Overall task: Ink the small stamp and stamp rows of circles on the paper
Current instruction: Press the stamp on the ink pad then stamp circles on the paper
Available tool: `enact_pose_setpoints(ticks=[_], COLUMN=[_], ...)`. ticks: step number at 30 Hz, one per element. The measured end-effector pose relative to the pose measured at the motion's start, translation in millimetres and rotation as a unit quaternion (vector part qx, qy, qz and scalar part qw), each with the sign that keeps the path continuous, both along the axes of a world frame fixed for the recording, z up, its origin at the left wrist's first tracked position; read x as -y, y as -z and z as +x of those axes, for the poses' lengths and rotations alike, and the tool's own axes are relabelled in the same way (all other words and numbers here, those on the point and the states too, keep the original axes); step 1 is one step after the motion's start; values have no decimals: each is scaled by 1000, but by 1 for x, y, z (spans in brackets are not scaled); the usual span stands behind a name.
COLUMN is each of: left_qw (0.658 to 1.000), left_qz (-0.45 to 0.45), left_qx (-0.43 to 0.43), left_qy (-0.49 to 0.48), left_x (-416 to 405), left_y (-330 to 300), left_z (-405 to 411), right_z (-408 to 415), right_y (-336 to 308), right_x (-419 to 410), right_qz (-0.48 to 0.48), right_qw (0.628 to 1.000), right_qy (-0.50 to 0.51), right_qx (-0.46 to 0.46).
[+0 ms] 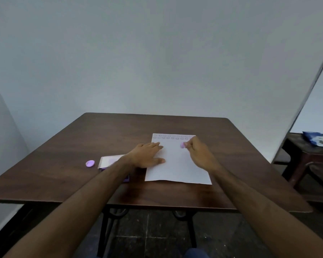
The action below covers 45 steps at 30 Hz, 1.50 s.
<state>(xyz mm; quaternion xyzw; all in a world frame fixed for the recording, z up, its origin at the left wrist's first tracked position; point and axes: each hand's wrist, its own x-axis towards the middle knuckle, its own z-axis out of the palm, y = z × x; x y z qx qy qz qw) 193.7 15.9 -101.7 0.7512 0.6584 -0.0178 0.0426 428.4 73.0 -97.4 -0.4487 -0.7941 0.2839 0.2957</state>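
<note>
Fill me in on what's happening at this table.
A person is stamping circles onto a sheet of paper. The left hand lies flat on the sheet's left edge, holding it steady. The right hand pinches a small purple stamp just below two rows of circles along the far edge. The rest of the sheet is blank. An open ink pad and a purple cap lie to the left.

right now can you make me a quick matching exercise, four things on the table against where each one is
Things:
1. small stamp
2. paper
3. ink pad
4. purple cap

Places:
A. lying alone at the far left
B. pinched in the right hand
C. partly hidden by the left forearm
D. flat under the left hand

Pairs: 1-B, 2-D, 3-C, 4-A
</note>
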Motion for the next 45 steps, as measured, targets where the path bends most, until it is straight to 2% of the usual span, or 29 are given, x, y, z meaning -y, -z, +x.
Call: enact_pose_setpoints(ticks=[3,9,13,19,22,27,36,38,41,43,45], left_qw=[1000,995,992,992,992,985,975,974,967,967,970], left_qz=[-21,49,101,94,87,125,107,116,156,155,144], left_qx=[-4,-79,-45,2,5,12,138,112,18,9,30], left_qy=[-10,29,65,85,90,117,138,162,199,199,193], left_x=[-1,19,32,42,44,48,71,76,81,81,83], left_y=[5,9,8,14,15,17,28,30,21,18,20], left_z=[2,-1,1,12,16,20,10,10,14,19,23], right_z=[1,16,33,77,90,85,83,86,85,75,63], right_y=[5,10,16,11,6,4,15,19,9,3,0], right_x=[5,29,53,58,38,5,7,9,21,31,43], right_qz=[-2,56,62,2,4,18,18,14,41,38,-18], right_qw=[999,991,986,984,986,993,992,989,986,982,973], right_qy=[-15,-44,-84,-152,-133,-98,-125,-135,-153,-182,-229], right_qx=[45,112,130,94,99,67,26,53,45,10,-30])
